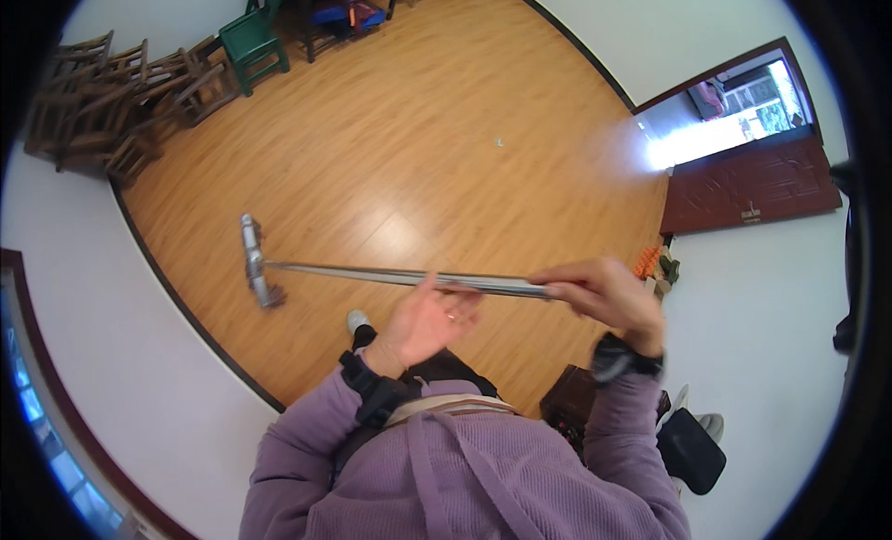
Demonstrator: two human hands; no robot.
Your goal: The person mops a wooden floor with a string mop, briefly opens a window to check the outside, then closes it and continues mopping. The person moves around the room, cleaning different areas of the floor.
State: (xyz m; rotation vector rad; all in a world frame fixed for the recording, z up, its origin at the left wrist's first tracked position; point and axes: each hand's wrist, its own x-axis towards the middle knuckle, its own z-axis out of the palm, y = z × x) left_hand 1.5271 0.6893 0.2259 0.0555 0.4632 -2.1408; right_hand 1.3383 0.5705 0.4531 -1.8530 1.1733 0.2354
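Note:
A long-handled floor mop (372, 274) stretches across the view, its silver pole slanting away to the left. At the far end the narrow mop head (252, 259) rests on the floor, slightly blurred. My right hand (609, 296) is closed around the near end of the pole. Below the middle of the pole is my left hand (432, 322), palm turned up and fingers stretched out beneath it. Its thumb and fingertips meet the pole without wrapping round it. A ring shows on one left finger, and dark bands circle both wrists.
Wooden stools (102, 103) are piled at the far left, beside a green chair (251, 46). A brown door (753, 189) stands open at the right. Orange and green items (655, 266) lie by the right wall. A dark box (567, 398) sits near my right arm.

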